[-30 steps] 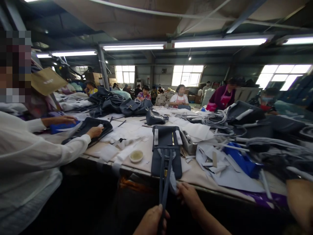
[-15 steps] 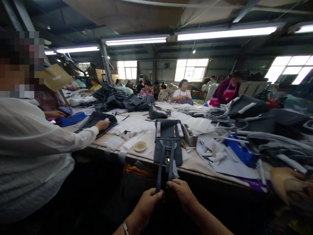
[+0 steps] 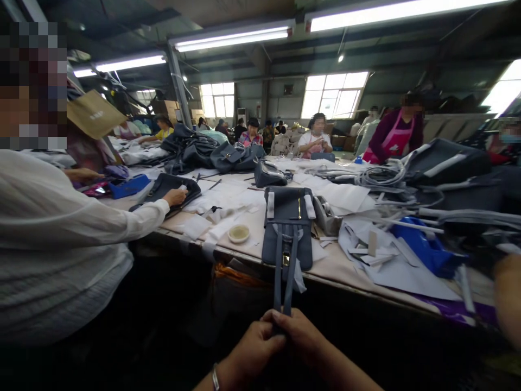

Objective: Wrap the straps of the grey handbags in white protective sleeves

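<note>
A dark blue-grey leather bag [image 3: 287,244] lies at the table's front edge, with white wrapping on two parts near its top, a gold zip and a gold clasp. Its two long straps [image 3: 278,277] hang over the edge toward me. My left hand [image 3: 257,345] is closed around the strap ends, a bracelet on its wrist. My right hand [image 3: 300,332] is closed on the straps too, its thumb touching my left hand. The very tips of the straps are hidden between my fingers.
A co-worker in a white shirt [image 3: 61,217] works on a dark bag at the left. A small round dish [image 3: 239,234], a metal dispenser [image 3: 328,216], a blue dispenser [image 3: 425,247], paper scraps [image 3: 376,255] and piled bags [image 3: 191,149] lie around. Another person's arm [image 3: 508,298] reaches in at right.
My hands have come together at the strap ends, and the two straps now run closer to each other. The whole view has shifted slightly, and the arm at right is further out of view.
</note>
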The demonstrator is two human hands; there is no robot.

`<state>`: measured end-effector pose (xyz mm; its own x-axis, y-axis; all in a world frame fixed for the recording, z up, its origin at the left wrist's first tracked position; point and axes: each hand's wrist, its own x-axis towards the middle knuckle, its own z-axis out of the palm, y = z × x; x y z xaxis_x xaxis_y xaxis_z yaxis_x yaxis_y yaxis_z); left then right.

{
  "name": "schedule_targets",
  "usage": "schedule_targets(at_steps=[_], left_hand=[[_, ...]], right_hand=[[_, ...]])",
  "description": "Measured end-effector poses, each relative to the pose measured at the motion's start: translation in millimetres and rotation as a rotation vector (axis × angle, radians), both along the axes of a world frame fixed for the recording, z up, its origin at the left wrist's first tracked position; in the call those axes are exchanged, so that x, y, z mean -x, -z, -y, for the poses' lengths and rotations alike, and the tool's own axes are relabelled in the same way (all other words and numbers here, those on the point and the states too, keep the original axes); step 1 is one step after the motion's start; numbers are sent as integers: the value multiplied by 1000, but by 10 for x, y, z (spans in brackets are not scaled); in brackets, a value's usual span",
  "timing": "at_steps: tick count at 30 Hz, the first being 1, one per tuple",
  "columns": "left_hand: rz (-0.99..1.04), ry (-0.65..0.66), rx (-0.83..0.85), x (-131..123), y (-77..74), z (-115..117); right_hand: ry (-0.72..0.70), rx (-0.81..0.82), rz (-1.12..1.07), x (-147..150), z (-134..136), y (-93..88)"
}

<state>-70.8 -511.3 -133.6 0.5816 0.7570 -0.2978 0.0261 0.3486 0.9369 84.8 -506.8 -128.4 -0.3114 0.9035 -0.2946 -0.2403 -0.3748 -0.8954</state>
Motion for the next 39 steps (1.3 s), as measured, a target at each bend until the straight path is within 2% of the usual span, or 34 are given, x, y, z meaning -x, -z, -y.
schedule_targets(at_steps=[3,5,8,10,14,16,18,20,22,24,26,29,30,32,36,37,39], left_hand=[[-44,155,-78,27,-18,55],[-96,225,-110,76,-3,84],[-156,227,-101,159,4,89],[-170,202,-97,188,-31,73],[-136,162,-88,183,-186,48],[-105,176,-99,190,-275,50],[-89,232,-110,219,-346,55],[-95,284,-113,259,-387,55],[-129,295,-128,291,-406,47],[-167,280,-150,299,-424,34],[-179,266,-165,286,-466,20],[-117,222,-198,266,-553,3],[-91,213,-203,268,-571,-1],[-66,207,-186,291,-571,-5],[-115,143,-127,372,-476,9],[-126,118,-120,384,-462,17],[-121,98,-119,393,-467,35]], right_hand=[[64,-40,-127,-2,-100,-330],[178,0,-278,-102,-196,-553],[336,-8,-357,-282,-279,-758],[284,-47,-372,-309,-231,-762],[-43,-83,-311,-110,53,-601],[-84,-81,-277,-43,145,-578],[13,-67,-286,-91,133,-640],[198,-64,-308,-228,42,-753],[392,-75,-326,-356,-46,-846],[482,-83,-344,-373,-57,-858],[401,-71,-321,-256,23,-780],[164,-81,-199,-1,182,-624],[125,-85,-172,50,204,-599],[155,-79,-174,59,176,-614],[372,-53,-228,-90,-12,-716],[379,-48,-226,-98,-33,-705],[301,-7,-212,-44,-14,-613]])
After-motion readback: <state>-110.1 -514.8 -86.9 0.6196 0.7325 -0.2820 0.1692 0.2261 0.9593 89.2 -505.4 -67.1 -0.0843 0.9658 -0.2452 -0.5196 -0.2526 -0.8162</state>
